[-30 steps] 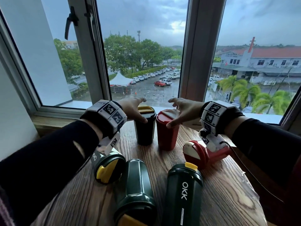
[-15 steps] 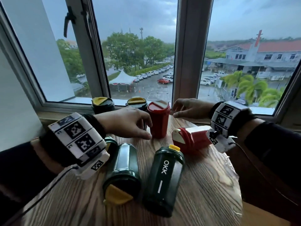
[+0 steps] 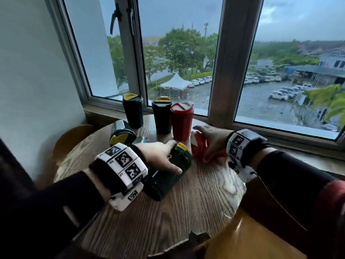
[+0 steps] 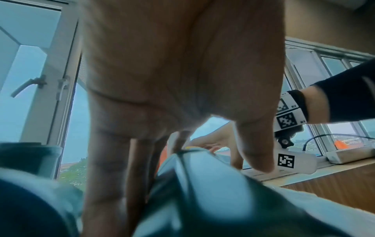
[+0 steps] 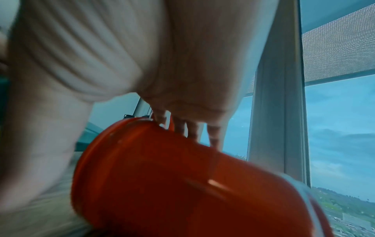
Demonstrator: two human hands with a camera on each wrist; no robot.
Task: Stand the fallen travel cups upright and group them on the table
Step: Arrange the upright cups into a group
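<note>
Three cups stand upright at the back of the round wooden table [image 3: 186, 212]: two dark green cups [image 3: 133, 111] [image 3: 162, 116] with yellow lids and a red cup [image 3: 182, 124]. My left hand [image 3: 172, 156] grips a fallen dark green cup [image 3: 168, 176] from above, thumb on its near side; the left wrist view shows its body [image 4: 213, 200] under the palm. My right hand [image 3: 200, 144] grips a fallen red cup [image 3: 198, 150], blurred, with its body [image 5: 182, 184] filling the right wrist view. Another fallen green cup [image 3: 122, 132] lies at the left; a third is mostly hidden behind my left hand.
The window sill [image 3: 280, 144] and frame run just behind the table. A yellow chair seat [image 3: 74, 139] stands at the table's left and another yellow seat [image 3: 248, 238] at the lower right. The table's front edge is chipped.
My left hand left the upright cups and came down onto the fallen green cup. My right hand dropped from the sill side onto the fallen red cup. The camera pulled back.
</note>
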